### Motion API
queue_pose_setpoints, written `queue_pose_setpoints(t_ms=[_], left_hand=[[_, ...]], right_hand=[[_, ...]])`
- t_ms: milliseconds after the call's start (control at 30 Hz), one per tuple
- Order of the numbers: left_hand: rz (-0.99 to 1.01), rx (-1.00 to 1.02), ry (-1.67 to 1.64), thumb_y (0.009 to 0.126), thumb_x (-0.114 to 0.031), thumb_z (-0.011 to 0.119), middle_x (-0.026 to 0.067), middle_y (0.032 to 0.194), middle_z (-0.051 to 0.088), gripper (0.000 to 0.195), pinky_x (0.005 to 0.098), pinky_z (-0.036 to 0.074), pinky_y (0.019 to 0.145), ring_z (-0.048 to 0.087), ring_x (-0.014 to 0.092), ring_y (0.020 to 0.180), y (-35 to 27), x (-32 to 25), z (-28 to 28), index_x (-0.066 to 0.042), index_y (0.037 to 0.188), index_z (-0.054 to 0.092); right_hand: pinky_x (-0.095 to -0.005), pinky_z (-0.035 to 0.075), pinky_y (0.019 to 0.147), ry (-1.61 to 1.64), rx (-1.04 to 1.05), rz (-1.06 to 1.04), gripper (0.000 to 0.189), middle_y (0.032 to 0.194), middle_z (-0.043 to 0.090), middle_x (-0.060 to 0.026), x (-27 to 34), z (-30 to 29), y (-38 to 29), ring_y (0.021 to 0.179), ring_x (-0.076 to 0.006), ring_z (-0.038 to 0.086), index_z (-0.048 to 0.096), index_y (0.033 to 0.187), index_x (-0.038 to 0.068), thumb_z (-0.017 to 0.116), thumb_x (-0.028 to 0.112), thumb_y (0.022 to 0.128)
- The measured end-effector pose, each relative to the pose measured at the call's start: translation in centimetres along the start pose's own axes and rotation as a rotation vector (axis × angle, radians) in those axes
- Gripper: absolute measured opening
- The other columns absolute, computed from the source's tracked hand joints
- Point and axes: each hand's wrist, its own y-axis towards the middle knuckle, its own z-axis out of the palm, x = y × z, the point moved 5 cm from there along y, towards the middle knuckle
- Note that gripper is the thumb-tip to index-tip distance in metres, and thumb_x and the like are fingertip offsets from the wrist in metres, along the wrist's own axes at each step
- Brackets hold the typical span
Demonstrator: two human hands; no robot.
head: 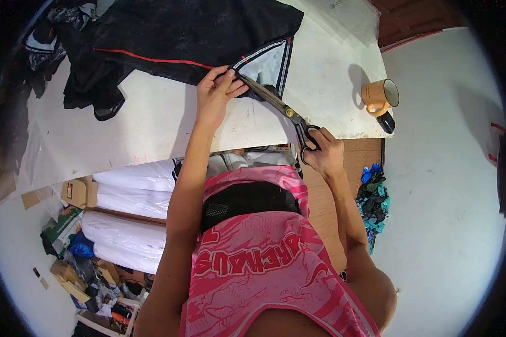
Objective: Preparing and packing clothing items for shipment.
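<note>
A black garment (185,33) with red piping lies spread over the white table. At its near right corner is an opening edged with a printed tape (259,54), and pale lining shows inside. My left hand (219,88) pinches the garment's edge where the taped border comes to a point. My right hand (327,151) has its fingers through the black handles of large tailor's shears (280,103). The shears point up and left, and their blade tips reach the fabric beside my left fingertips. The blades look nearly closed; whether cloth lies between them is hard to tell.
A tan mug (375,97) and a small black object (386,122) stand near the right end of the white table (160,113). More dark clothing (46,42) is heaped at far left. Below are plastic-wrapped white rolls (126,240), cardboard boxes (80,191) and fabric scraps (373,202).
</note>
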Motion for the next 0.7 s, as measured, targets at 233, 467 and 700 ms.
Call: queue_pose_setpoints(t_ms=[233,467,700], left_hand=[[0.014,0.011,0.006,0.092,-0.011,0.056,0.0108,0.091,0.064,0.020,0.0395,0.057,0.079,0.066,0.023,0.086,0.0,0.0,0.1,0.002,0.106,0.053],[-0.010,-0.011,0.026,0.090,-0.008,0.057,0.0047,0.084,0.059,0.019,0.0399,0.056,0.080,0.066,0.021,0.083,0.0,0.1,0.0,-0.001,0.107,0.055],[0.013,-0.040,-0.055,0.089,-0.010,0.060,0.0063,0.085,0.060,0.019,0.0377,0.057,0.075,0.065,0.020,0.078,-0.4,-0.3,-0.2,0.001,0.104,0.057]], right_hand=[[-0.0367,0.050,0.052,0.003,0.013,-0.039,0.034,0.073,0.057,-0.0089,-0.3,-0.2,0.1,0.058,-0.0284,0.059,0.063,0.087,0.003,0.064,0.011,0.054],[-0.0355,0.048,0.050,0.006,0.051,-0.014,0.024,0.071,0.059,-0.0104,-0.3,-0.8,0.3,0.056,-0.0285,0.059,0.062,0.083,0.002,0.069,0.007,0.061],[-0.0258,0.038,0.042,0.342,0.128,0.378,0.022,0.056,0.054,-0.0024,-1.7,0.1,0.0,0.044,-0.0100,0.050,0.059,0.068,0.000,0.077,0.013,0.071]])
